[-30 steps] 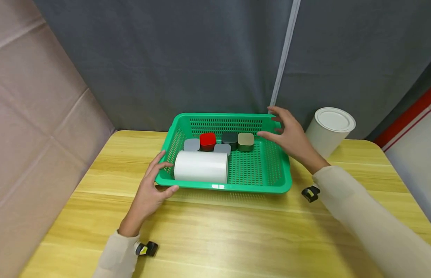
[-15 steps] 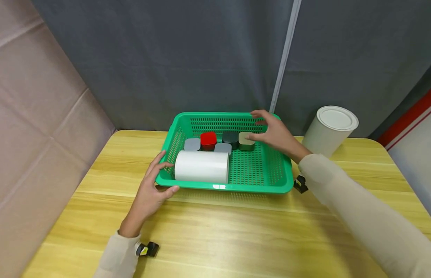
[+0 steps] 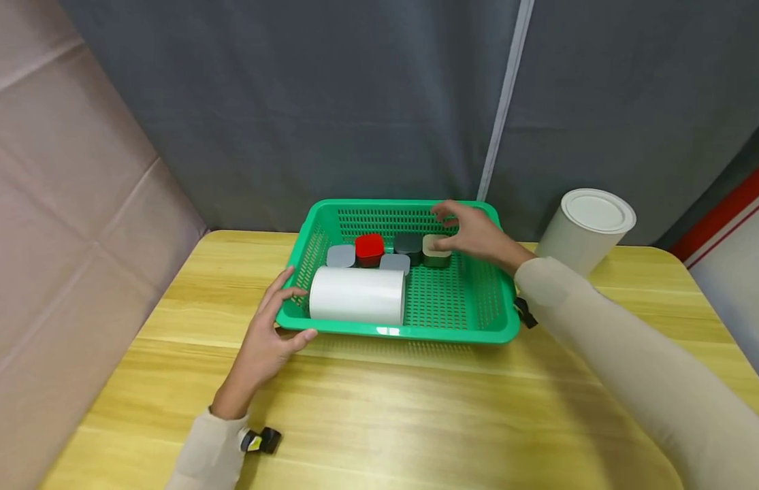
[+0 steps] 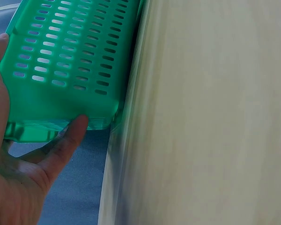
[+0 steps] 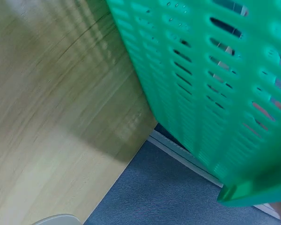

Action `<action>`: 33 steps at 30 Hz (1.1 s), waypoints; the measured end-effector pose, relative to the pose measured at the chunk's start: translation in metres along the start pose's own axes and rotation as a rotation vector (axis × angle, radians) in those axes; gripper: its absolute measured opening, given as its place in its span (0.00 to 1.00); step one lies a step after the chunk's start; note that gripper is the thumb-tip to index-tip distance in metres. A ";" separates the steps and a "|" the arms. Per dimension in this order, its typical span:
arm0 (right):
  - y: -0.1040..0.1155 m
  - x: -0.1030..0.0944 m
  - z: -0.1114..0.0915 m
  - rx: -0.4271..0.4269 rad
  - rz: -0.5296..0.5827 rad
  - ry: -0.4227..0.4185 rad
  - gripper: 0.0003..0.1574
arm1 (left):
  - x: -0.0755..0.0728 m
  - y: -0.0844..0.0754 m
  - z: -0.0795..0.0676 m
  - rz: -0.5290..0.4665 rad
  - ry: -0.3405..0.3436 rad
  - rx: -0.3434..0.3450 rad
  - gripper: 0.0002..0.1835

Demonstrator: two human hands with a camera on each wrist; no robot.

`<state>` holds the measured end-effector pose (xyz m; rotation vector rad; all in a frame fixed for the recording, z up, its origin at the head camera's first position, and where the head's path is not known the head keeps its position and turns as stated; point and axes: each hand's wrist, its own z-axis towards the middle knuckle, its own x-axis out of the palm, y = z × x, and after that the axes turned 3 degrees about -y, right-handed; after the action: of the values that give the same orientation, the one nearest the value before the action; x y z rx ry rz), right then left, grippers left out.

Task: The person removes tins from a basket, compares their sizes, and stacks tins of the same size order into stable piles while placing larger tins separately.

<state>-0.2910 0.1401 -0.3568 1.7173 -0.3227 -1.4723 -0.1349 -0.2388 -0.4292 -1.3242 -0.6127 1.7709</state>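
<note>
A green plastic basket [image 3: 459, 335] stands on the wooden table. My left hand [image 3: 265, 344] grips its front left corner, fingers over the rim and thumb at the front edge; the left wrist view shows this hand against the perforated wall. Inside the basket, my right hand [image 3: 477, 235] reaches over a small olive rounded-square box [image 3: 437, 260], thumb overlapping its top and fingers curved apart behind. Beside that box sit a black box [image 3: 408, 245], a red box [image 3: 369, 246] and two grey boxes [image 3: 341, 256]. A white cylinder [image 3: 357, 296] lies at the front left inside.
At the back right of the table stands a white lidded canister [image 3: 590, 221], behind the right forearm. A dark grey curtain [image 3: 354, 116] hangs along the table's back edge. To the left is a pinkish padded wall [image 3: 67, 204].
My right hand has moved left and down from the basket's right rim to the olive box. My left hand stays at the corner, and the boxes keep their places.
</note>
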 end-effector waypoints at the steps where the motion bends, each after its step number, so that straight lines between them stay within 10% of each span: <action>1: -0.001 0.001 0.001 0.005 -0.008 0.012 0.43 | 0.000 0.000 0.000 -0.003 0.002 0.003 0.31; 33: -0.005 0.009 0.008 -0.041 -0.222 0.255 0.43 | 0.001 -0.002 0.000 -0.002 0.002 -0.025 0.31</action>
<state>-0.2970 0.1339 -0.3667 1.9301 0.0350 -1.3804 -0.1346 -0.2370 -0.4277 -1.3423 -0.6364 1.7653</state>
